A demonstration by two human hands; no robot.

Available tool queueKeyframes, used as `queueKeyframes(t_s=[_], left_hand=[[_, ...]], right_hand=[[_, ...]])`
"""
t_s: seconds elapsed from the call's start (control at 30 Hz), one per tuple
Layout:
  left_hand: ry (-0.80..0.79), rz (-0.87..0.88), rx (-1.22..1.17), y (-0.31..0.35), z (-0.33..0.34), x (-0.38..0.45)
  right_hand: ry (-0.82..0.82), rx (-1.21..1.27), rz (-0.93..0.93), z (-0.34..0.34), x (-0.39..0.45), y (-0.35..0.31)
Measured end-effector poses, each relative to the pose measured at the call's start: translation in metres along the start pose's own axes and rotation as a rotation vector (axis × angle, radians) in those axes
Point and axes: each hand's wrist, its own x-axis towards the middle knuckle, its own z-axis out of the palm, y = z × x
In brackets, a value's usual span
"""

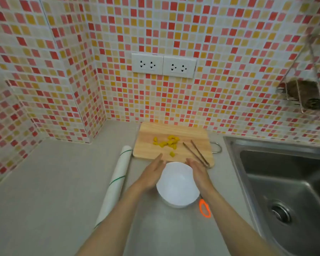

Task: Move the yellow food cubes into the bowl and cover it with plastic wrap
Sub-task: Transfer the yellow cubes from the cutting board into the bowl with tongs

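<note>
Your left hand (152, 174) and right hand (199, 173) are both open, fingers straight, palms facing each other, flanking the white bowl (177, 185). Whether they touch its rim, can't tell. Bowl sits on the grey counter (44, 200), nothing in it. Orange scissors (204, 207) lie just right of your right wrist, partly hidden by the forearm. Plastic wrap roll (116, 180) lies left of your left hand, near it, running away from you. Just past your fingertips: wooden cutting board (174, 145). Yellow food cubes (167, 142) are scattered on it, one stray cube nearest the hands. Tongs (197, 154) lie on the board ahead of your right hand. Sink (284, 182) is well right.
</note>
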Motion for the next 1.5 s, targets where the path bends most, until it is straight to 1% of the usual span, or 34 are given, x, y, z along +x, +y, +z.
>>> queueKeyframes(t_s=[0.03,0.13,0.2,0.23,0.3,0.37,0.4,0.43,0.53,0.6,0.67,0.83,0.97,1.03,1.1,1.27,1.37,1.5], left_hand=[[0.023,-0.001,-0.054,0.000,0.005,-0.001],[0.108,-0.004,-0.201,-0.001,0.016,-0.001],[0.172,-0.003,-0.249,-0.003,0.017,0.001],[0.196,0.001,-0.255,-0.005,0.015,0.002],[0.235,0.015,-0.286,-0.007,0.012,0.004],[0.257,0.025,-0.340,-0.009,0.011,0.003],[0.258,0.021,-0.358,-0.009,0.011,0.003],[0.250,0.014,-0.378,-0.010,0.012,0.004],[0.195,-0.008,-0.444,-0.014,0.015,0.006],[0.156,-0.035,-0.485,-0.015,0.017,0.009],[0.117,-0.064,-0.502,-0.016,0.018,0.012],[0.093,-0.075,-0.522,-0.016,0.016,0.020],[0.107,-0.100,-0.535,-0.019,0.016,0.024],[0.104,-0.111,-0.556,-0.020,0.017,0.025],[0.103,-0.116,-0.571,-0.021,0.018,0.026],[0.109,-0.129,-0.585,-0.024,0.020,0.027],[0.116,-0.153,-0.603,-0.022,0.021,0.027],[0.133,-0.137,-0.601,-0.020,0.021,0.029]], right_hand=[[0.023,0.061,0.025,0.002,0.002,0.001],[0.031,0.050,0.081,0.004,0.007,0.004],[0.047,0.042,0.054,0.007,0.012,0.007],[0.101,0.049,0.007,0.006,0.015,0.007],[0.305,-0.001,-0.147,0.001,0.024,0.005],[0.483,-0.150,-0.229,-0.009,0.036,0.004],[0.513,-0.267,-0.215,-0.015,0.045,0.005],[0.498,-0.401,-0.172,-0.020,0.053,0.007],[0.353,-0.766,-0.076,-0.031,0.076,0.012],[0.273,-0.900,-0.072,-0.032,0.087,0.014],[0.199,-0.951,-0.088,-0.032,0.099,0.012],[0.124,-0.783,-0.152,-0.026,0.125,-0.002],[-0.039,-0.896,-0.200,-0.019,0.147,-0.007],[-0.091,-0.945,-0.224,-0.014,0.156,-0.010],[-0.090,-0.924,-0.243,-0.008,0.161,-0.012],[-0.016,-0.850,-0.286,-0.006,0.156,-0.006],[0.002,-0.737,-0.305,-0.016,0.142,-0.009],[0.011,-0.573,-0.411,-0.029,0.098,-0.020]])
